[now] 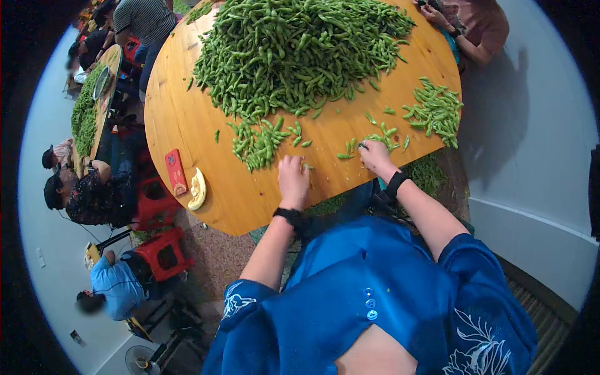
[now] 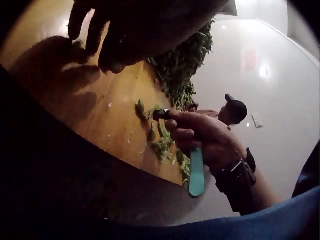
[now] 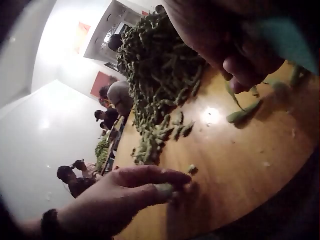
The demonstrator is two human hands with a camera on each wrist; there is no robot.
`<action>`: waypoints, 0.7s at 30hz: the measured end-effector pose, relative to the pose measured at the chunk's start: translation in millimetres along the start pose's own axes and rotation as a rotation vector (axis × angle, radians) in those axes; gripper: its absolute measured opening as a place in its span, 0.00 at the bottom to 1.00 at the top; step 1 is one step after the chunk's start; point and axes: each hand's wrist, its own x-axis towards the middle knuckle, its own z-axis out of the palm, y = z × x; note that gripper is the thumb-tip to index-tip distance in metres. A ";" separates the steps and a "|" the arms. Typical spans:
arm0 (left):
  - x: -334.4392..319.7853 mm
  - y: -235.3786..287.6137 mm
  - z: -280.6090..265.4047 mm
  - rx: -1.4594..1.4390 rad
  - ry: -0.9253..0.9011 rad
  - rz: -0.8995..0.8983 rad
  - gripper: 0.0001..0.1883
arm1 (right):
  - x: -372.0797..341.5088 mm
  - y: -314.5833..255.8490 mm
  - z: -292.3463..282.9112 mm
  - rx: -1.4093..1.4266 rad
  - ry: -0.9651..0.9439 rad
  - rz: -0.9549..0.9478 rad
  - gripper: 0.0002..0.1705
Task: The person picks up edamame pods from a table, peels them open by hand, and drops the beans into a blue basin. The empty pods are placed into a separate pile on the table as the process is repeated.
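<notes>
My left hand [image 1: 294,181] is low over the table's near edge, its thumb and fingers pinching a green soybean pod [image 3: 192,170] that partly shows past the index fingertip. To its right, my right hand [image 1: 377,157] grips a teal-handled tool [image 2: 197,172] with a dark tip; the fingers hide its middle. Several loose pods [image 3: 244,114] lie beneath and beside the right hand. Beyond the left hand is a small pile of pods [image 1: 257,142], in front of a large heap of pods [image 1: 294,50].
Another pod pile [image 1: 435,112] lies at the table's right edge. On the left are a red phone-shaped item [image 1: 175,170] and a pale yellow peel [image 1: 197,189]. A person [image 1: 478,28] sits at the far right. Red stools [image 1: 164,255] and a second table [image 1: 103,119] stand left.
</notes>
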 end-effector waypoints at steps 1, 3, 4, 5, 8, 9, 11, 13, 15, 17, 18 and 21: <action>13.1 2.6 2.7 -0.075 0.031 0.009 0.11 | 0.5 3.0 0.8 -0.001 -0.001 0.000 0.08; 34.8 3.5 8.8 -0.153 0.063 0.017 0.11 | -0.5 2.6 1.2 -0.004 -0.001 0.001 0.09; 43.3 2.6 13.1 -0.150 -0.023 0.009 0.11 | -3.6 0.1 0.1 0.023 0.002 -0.014 0.09; 50.3 2.4 17.4 -0.147 -0.110 0.000 0.11 | -7.4 -2.0 -1.5 0.051 0.005 -0.028 0.09; 55.8 0.8 22.7 -0.047 -0.147 -0.024 0.08 | -30.1 -43.5 -25.0 0.254 -0.096 0.083 0.11; 56.6 2.9 21.4 -0.025 -0.133 -0.028 0.08 | -33.2 -52.4 -27.5 0.256 -0.089 0.086 0.11; 53.7 9.6 16.0 -0.129 -0.155 -0.080 0.08 | -35.1 -67.9 -29.8 0.418 -0.213 0.111 0.09; 46.6 19.3 6.6 -0.232 -0.183 -0.136 0.08 | -35.9 -88.3 -33.7 0.473 -0.285 0.151 0.09; 39.3 34.2 -3.4 -0.614 -0.254 -0.206 0.09 | -33.2 -99.9 -33.3 0.524 -0.362 0.186 0.09; 33.2 47.3 -20.1 -0.823 -0.304 -0.279 0.09 | -29.7 -105.9 -31.6 0.665 -0.450 0.215 0.09; 30.6 50.0 -25.4 -0.916 -0.284 -0.300 0.08 | -29.8 -110.2 -33.2 0.692 -0.467 0.191 0.10; 27.8 44.9 -34.9 -1.106 -0.248 -0.335 0.09 | -40.8 -125.0 -37.9 0.620 -0.315 0.101 0.11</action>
